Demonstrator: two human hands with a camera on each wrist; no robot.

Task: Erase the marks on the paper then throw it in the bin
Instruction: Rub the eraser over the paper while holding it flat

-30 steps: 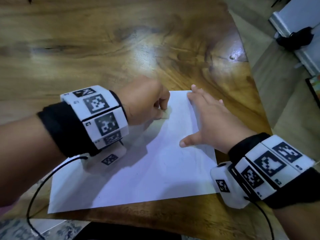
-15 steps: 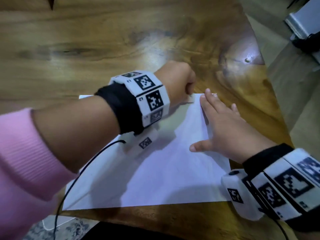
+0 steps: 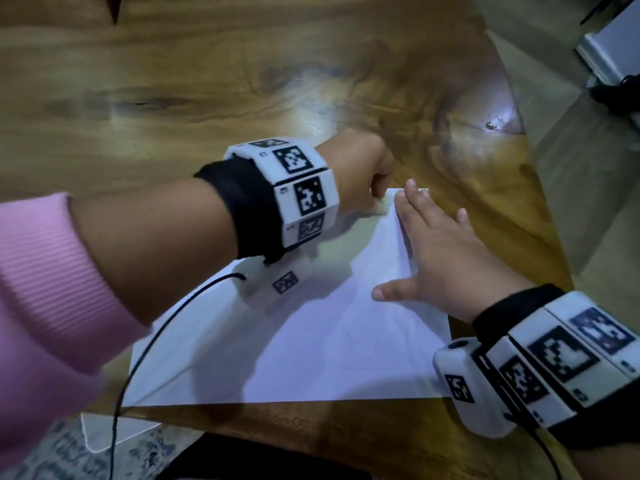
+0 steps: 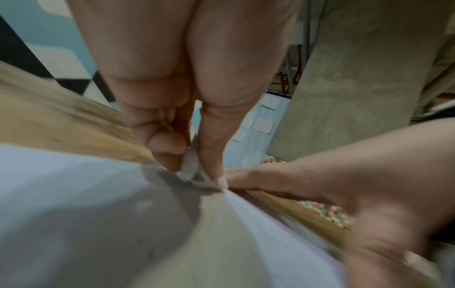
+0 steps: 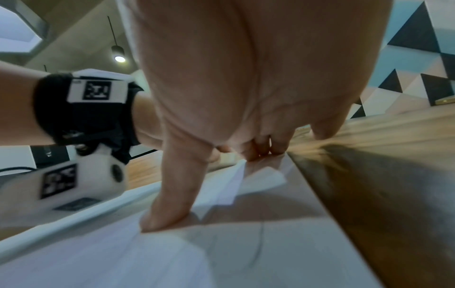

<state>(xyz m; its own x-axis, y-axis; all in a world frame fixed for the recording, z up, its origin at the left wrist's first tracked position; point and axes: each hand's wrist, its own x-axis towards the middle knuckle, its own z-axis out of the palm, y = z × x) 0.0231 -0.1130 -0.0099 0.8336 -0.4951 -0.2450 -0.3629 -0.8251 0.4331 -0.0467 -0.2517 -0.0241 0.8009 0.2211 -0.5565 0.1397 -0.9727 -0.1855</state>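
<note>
Two hands meet at the paper's far right corner: left hand pinches an eraser, right hand presses flat, fingers straight. Bare table stretches beyond; no legible writing.

wooden table | patterned floor | triangle-patterned wall | lit pendant lamp

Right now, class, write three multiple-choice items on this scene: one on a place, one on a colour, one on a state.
1. Where does the eraser touch the paper?
A near edge
B far corner
C middle

2. What colour is the sleeve?
A pink
B green
C black

3. How is the right hand?
A fisted
B lifted off
C flat on the paper

Key: B, the left hand pinches the eraser at the far corner; A, the left cuff is pink; C, its fingers lie spread, pressing the sheet.
</note>
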